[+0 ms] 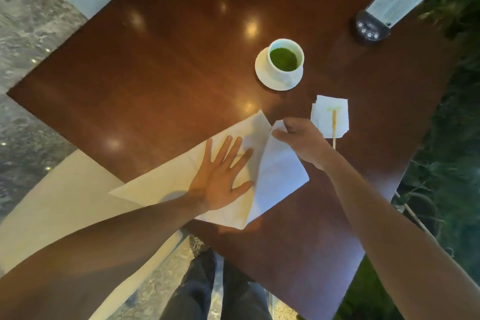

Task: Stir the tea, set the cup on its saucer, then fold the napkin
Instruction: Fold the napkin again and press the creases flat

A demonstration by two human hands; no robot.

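The glossy, dark reddish-brown wooden desk [161, 65] reflected ceiling lights, a slick surface on which paper could skid. On its near part lay the large, thin white paper napkin [166, 184], creased, one corner overhanging the edge. The left hand [220, 176] pressed flat on it, fingers [233, 148] spread open and holding nothing. The right hand [301, 138] pinched the napkin's lifted right corner between closed fingers, the flap raised and partly turned over. If the flat palm eased, I judged, the sheet could slide and the fold land crooked; a hard tug might tear such thin paper. Farther off, the round white ceramic saucer [262, 73] carried the white handleless cup [285, 60] of opaque green tea. Just beside the right hand, a small white paper square [335, 122] held a slim, green-tipped wooden stirring stick [334, 125].
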